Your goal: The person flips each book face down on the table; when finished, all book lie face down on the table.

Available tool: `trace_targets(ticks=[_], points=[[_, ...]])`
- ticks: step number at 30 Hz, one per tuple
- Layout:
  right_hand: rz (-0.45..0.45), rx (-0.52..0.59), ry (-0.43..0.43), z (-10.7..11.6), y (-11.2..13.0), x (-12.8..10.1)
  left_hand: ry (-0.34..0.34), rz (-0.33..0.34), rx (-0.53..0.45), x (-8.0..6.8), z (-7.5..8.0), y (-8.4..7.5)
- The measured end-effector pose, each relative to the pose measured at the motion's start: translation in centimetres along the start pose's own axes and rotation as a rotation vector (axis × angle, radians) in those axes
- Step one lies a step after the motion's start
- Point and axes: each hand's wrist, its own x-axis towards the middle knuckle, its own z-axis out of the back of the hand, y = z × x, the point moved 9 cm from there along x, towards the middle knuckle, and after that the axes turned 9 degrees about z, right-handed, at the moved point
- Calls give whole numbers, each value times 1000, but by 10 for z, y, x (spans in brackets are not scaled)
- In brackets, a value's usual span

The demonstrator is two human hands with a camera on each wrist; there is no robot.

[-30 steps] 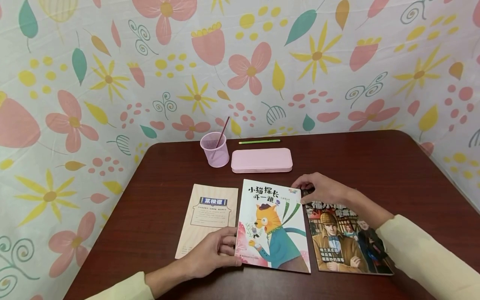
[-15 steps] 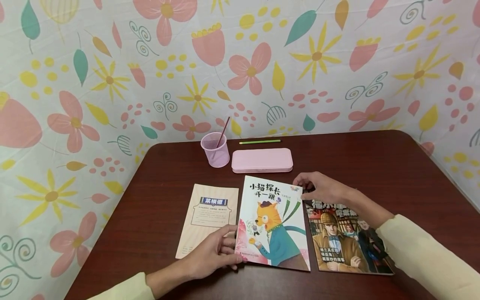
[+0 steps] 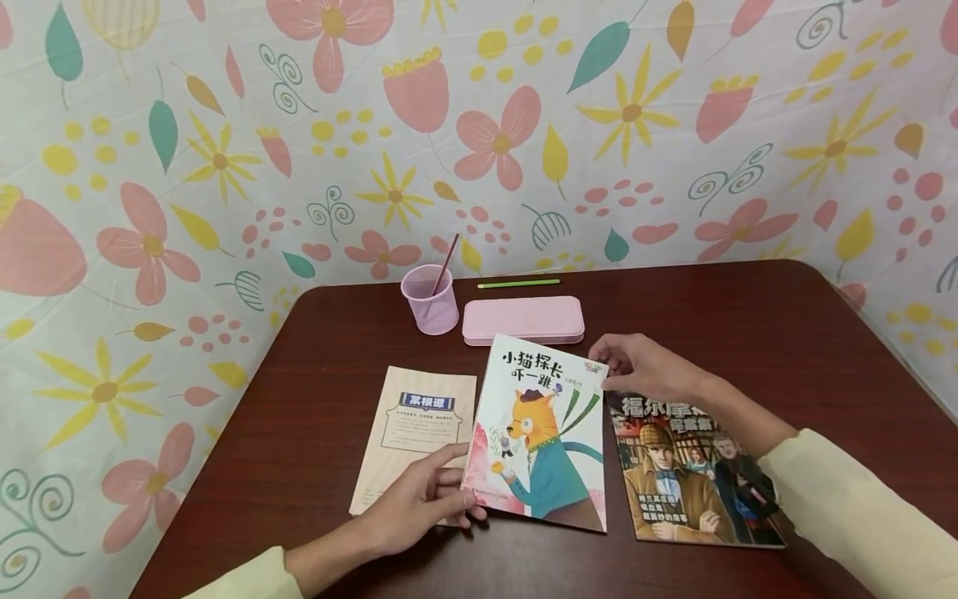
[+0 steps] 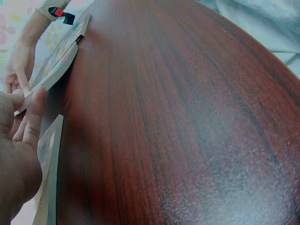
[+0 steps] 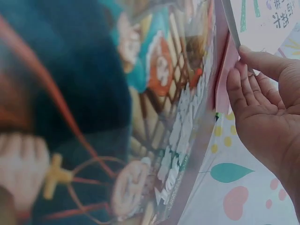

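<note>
Left hand (image 3: 419,503) pinching the cat book (image 3: 540,433) at its bottom left corner. Right hand (image 3: 644,368) pinching its top right corner. Book mid-frame, tipped up off the table (image 3: 748,333), between two other books.

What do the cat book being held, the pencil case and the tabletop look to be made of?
Cat book: paper, smooth printed cover, thin and flexing where lifted. Pencil case: probably matte pink plastic, with rounded moulded edges. Table: dark reddish wood or wood-look laminate, with visible grain and soft sheen.
</note>
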Motion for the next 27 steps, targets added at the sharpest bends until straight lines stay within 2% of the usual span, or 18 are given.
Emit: trace_targets(ticks=[4,12,19,27], points=[[6,8,-19,4,4,0,-58,9,-10,-2,5,-3],[20,87,-69,13,10,2,-180,-84,104,-8,16,-19],[-36,157,-108,21,13,1,-274,-125,146,-12,25,-26],[-39,277,-152,26,15,1,-363,-172,162,-17,33,-35]])
